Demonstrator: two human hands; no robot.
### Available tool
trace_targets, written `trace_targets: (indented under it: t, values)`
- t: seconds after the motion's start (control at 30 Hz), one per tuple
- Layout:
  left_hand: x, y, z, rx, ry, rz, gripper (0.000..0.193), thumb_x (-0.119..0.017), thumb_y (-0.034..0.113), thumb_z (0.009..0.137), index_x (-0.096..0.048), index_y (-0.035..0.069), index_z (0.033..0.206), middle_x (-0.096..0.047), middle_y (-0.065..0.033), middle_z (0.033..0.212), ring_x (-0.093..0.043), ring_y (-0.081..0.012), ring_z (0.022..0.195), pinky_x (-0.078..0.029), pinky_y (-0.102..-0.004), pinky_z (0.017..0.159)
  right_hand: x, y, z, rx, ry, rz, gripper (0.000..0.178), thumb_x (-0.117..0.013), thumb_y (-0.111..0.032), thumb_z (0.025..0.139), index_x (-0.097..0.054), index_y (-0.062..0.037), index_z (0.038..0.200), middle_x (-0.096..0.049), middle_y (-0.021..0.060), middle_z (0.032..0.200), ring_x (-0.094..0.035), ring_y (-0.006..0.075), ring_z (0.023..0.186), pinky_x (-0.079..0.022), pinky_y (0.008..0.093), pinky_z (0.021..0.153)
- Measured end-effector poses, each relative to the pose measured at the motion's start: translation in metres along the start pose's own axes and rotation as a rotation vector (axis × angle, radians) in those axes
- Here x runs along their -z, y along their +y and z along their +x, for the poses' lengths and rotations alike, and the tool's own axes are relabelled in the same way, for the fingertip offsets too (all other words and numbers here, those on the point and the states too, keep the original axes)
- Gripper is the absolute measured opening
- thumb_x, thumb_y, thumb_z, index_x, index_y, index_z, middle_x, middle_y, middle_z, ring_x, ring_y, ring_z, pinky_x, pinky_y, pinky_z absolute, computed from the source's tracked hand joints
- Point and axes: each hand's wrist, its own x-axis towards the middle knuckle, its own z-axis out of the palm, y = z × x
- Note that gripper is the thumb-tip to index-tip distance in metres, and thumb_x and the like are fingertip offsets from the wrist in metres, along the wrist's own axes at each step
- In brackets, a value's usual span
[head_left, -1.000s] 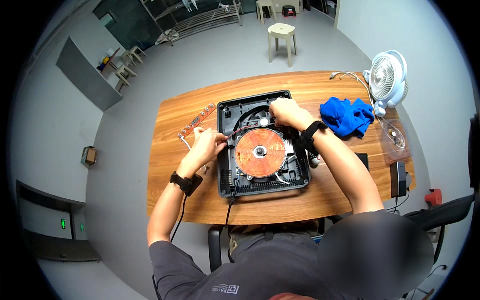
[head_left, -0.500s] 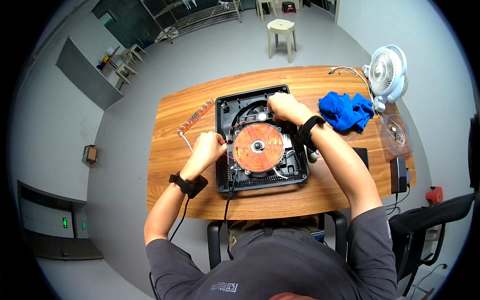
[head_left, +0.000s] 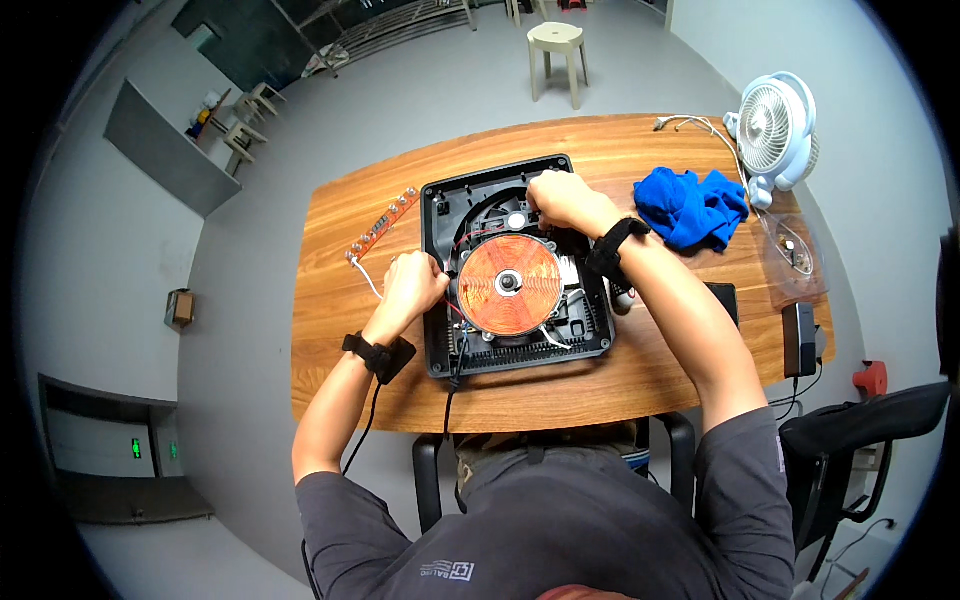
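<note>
"copper-coloured coil (head_left: 510,310): where?"

"inside the black housing (head_left: 590,340), on the bench (head_left: 335,225)."

"hands?"

"left hand (head_left: 412,287) bent at its left rim, right hand (head_left: 566,202) knuckles-up, hiding its far right part. fingers curled; how tightly, or on what, i can't tell."

"around?"

"orange circuit strip (head_left: 382,226) left, blue cloth (head_left: 690,208) right, fan (head_left: 772,130) farther right."
</note>
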Motion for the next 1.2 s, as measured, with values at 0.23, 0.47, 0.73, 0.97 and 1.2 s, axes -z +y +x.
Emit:
trace_targets:
  t: [0.23, 0.47, 0.73, 0.97, 1.2]
  values:
    - [-0.009, 0.000, 0.005, -0.057, -0.020, 0.104, 0.019, -0.066, 0.014, 0.077, -0.074, -0.003, 0.077, -0.068, -0.0301, 0.076, -0.070, -0.0472, 0.077, -0.057, -0.0523, 0.075, 0.001, -0.002, 0.000, 0.020, 0.004, -0.010, 0.026, -0.085, -0.007, 0.064, -0.077, -0.0025, 0.088, -0.074, 0.0211, 0.095, -0.073, 0.0369, 0.094, -0.060, 0.0443, 0.079]
    - [-0.013, 0.002, 0.004, -0.094, -0.040, 0.170, 0.020, -0.070, 0.020, 0.079, -0.078, 0.002, 0.079, -0.070, -0.0254, 0.076, -0.071, -0.0412, 0.076, -0.058, -0.0486, 0.075, 0.003, -0.002, 0.001, 0.007, -0.012, -0.013, 0.024, -0.082, -0.004, 0.066, -0.077, -0.0023, 0.089, -0.074, 0.0210, 0.097, -0.073, 0.0363, 0.095, -0.060, 0.0439, 0.079]
    - [0.030, 0.013, 0.012, -0.047, -0.200, 0.203, 0.031, -0.079, 0.035, 0.083, -0.078, 0.004, 0.088, -0.073, -0.0239, 0.084, -0.073, -0.0407, 0.085, -0.059, -0.0481, 0.078, 0.006, -0.004, 0.002, -0.005, -0.065, -0.023, 0.029, -0.087, -0.010, 0.065, -0.077, -0.0045, 0.092, -0.074, 0.0198, 0.101, -0.072, 0.0358, 0.099, -0.060, 0.0446, 0.083]
    - [0.041, 0.008, 0.023, -0.208, -0.059, -0.022, 0.016, -0.079, 0.015, 0.080, -0.076, 0.002, 0.089, -0.075, -0.0174, 0.083, -0.073, -0.0334, 0.080, -0.058, -0.0413, 0.074, 0.004, -0.003, 0.001, -0.010, -0.068, -0.040, 0.031, -0.088, -0.012, 0.066, -0.077, -0.0049, 0.094, -0.074, 0.0190, 0.099, -0.072, 0.0362, 0.098, -0.059, 0.0446, 0.083]
    - [0.043, 0.007, 0.003, -0.503, -0.375, -0.229, 0.016, -0.080, 0.010, 0.080, -0.075, 0.002, 0.093, -0.069, -0.0126, 0.088, -0.069, -0.0253, 0.080, -0.056, -0.0363, 0.073, 0.003, -0.002, 0.002, -0.010, -0.069, -0.065, 0.030, -0.089, -0.018, 0.067, -0.076, -0.0089, 0.092, -0.074, 0.0150, 0.091, -0.071, 0.0345, 0.092, -0.057, 0.0441, 0.079]
